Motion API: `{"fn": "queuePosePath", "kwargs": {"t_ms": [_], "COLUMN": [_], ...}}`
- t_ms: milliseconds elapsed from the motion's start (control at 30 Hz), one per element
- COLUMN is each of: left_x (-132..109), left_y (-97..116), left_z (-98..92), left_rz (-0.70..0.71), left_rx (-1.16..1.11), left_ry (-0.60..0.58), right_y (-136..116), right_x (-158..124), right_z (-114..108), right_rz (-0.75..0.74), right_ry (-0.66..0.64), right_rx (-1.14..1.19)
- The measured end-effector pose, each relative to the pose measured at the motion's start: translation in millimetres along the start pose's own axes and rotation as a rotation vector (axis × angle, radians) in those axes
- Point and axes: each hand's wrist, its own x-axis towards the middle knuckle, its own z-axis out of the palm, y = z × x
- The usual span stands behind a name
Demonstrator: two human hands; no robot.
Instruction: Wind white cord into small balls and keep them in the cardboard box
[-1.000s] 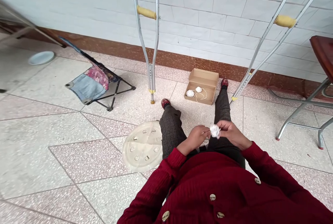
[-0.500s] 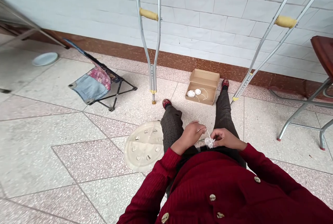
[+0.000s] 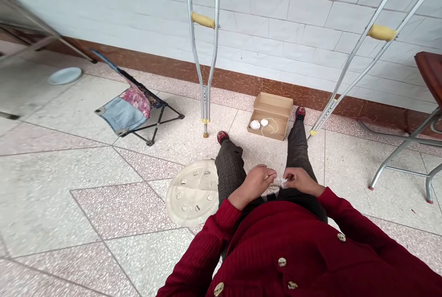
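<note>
In front of my lap, my left hand [image 3: 258, 182] is closed, fingertips pinched together around a strand of white yarn, with a small thin tip showing at the fingers. Close beside it, my right hand [image 3: 303, 181] pinches a small bundle of white yarn [image 3: 283, 182] that sits between the two hands. Its exact shape is blurred and partly covered by the fingers. A thin strand runs up from the hands toward the open cardboard box [image 3: 265, 137] on the floor, which holds two white yarn balls [image 3: 255, 125].
Two metal crutches with yellow grips [image 3: 203, 20] lean at the tiled wall. A small folding chair [image 3: 127, 110] stands to the left, near a pale blue dish [image 3: 65, 76]. A round cream mat [image 3: 191, 193] lies by my left leg. A metal-legged brown chair [image 3: 430, 73] is at right.
My right hand has turned and the white bundle is now less visible between the hands. My left hand has come slightly lower and right. The view has shifted a little.
</note>
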Motion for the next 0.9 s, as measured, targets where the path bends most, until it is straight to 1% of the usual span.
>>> {"fn": "queuePosePath", "kwargs": {"t_ms": [33, 67, 100, 133, 167, 233, 267, 333, 367, 433, 467, 500, 533, 567, 600, 667, 700, 733, 767, 800, 900], "left_x": [1.1, 2.5, 4.1, 5.5, 6.5, 6.6, 5.8, 3.3, 1.9, -0.3, -0.9, -1.2, -1.0, -0.5, 0.4, 3.4, 5.3, 7.2, 9.1, 10.5, 10.6], "left_y": [-2.6, -5.1, -7.0, -8.4, -8.9, -7.5, -5.8, -0.8, 1.8, 6.1, 7.3, 7.7, 7.2, 5.9, 4.0, -0.7, -3.0, -5.0, -6.5, -7.4, -5.8], "left_z": [-3.8, -6.2, -7.2, -6.5, -4.3, 3.4, 8.0, 16.0, 18.5, 19.2, 17.4, 14.4, 10.5, 6.3, 2.2, -4.3, -6.1, -6.7, -6.2, -4.6, 5.0], "left_rz": [0.004, 0.001, -0.007, -0.018, -0.030, -0.048, -0.050, -0.049, -0.048, -0.045, -0.040, -0.031, -0.019, -0.003, 0.013, 0.034, 0.034, 0.027, 0.011, -0.011, -0.066], "left_rx": [-0.015, -0.034, -0.055, -0.078, -0.104, -0.161, -0.185, -0.205, -0.196, -0.135, -0.089, -0.042, 0.003, 0.038, 0.060, 0.067, 0.054, 0.028, -0.009, -0.049, -0.147], "left_ry": [0.021, 0.039, 0.049, 0.050, 0.040, 0.004, -0.014, -0.048, -0.065, -0.086, -0.082, -0.066, -0.043, -0.015, 0.010, 0.046, 0.060, 0.071, 0.077, 0.081, 0.049], "right_y": [-5.1, -12.9, -22.3, -32.5, -42.3, -56.8, -60.0, -56.6, -50.6, -33.5, -24.4, -16.4, -10.2, -6.5, -5.6, -12.1, -18.6, -26.4, -34.7, -42.5, -56.4], "right_x": [-6.2, -11.4, -15.0, -16.7, -16.4, -10.0, -4.5, 8.8, 15.2, 24.3, 25.9, 25.3, 22.4, 17.8, 12.0, -0.3, -5.5, -9.5, -11.9, -12.7, -6.1], "right_z": [4.0, 5.8, 5.2, 2.3, -2.6, -15.8, -22.7, -33.2, -35.7, -33.8, -29.6, -23.6, -16.5, -9.1, -2.1, 8.0, 10.1, 10.1, 8.0, 4.2, -12.8], "right_rz": [0.007, 0.011, 0.007, -0.006, -0.025, -0.069, -0.085, -0.100, -0.100, -0.087, -0.075, -0.060, -0.049, -0.041, -0.036, -0.035, -0.036, -0.039, -0.047, -0.057, -0.078], "right_ry": [-0.126, -0.218, -0.258, -0.241, -0.176, 0.033, 0.144, 0.336, 0.408, 0.489, 0.488, 0.452, 0.380, 0.281, 0.161, -0.059, -0.126, -0.153, -0.140, -0.095, 0.137], "right_rx": [0.089, 0.188, 0.286, 0.371, 0.441, 0.537, 0.563, 0.552, 0.501, 0.309, 0.192, 0.088, 0.021, -0.003, 0.019, 0.152, 0.238, 0.325, 0.404, 0.476, 0.622]}}
